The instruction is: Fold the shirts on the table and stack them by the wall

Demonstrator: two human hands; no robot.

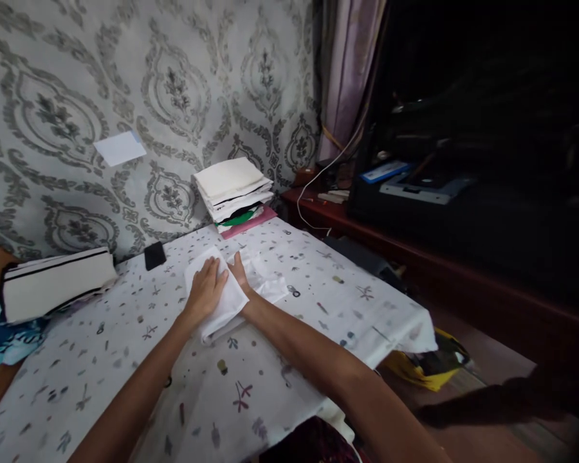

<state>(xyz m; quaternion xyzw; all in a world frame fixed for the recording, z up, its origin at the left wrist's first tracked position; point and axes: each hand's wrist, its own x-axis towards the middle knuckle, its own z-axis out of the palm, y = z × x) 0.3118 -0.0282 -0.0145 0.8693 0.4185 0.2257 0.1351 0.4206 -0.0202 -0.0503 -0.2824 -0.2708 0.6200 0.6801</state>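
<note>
A white cloth garment (226,299), partly folded, lies on the patterned tablecloth in front of me. My left hand (208,286) rests flat on its upper layer with the fingers stretched out. At the right edge of that fold is my right hand (240,273), its wrist partly under the white flap. One digit points up and away from the rest of the hand; the other fingers are partly covered. Thin, crumpled white fabric (265,276) spreads to the right of this hand.
Folded clothes (231,183) are stacked against the patterned wall. A black phone (155,256) lies left of the stack. Another folded cream cloth (60,283) sits at the far left. A white cable (309,186) hangs beside the dark red stand (434,257) on the right.
</note>
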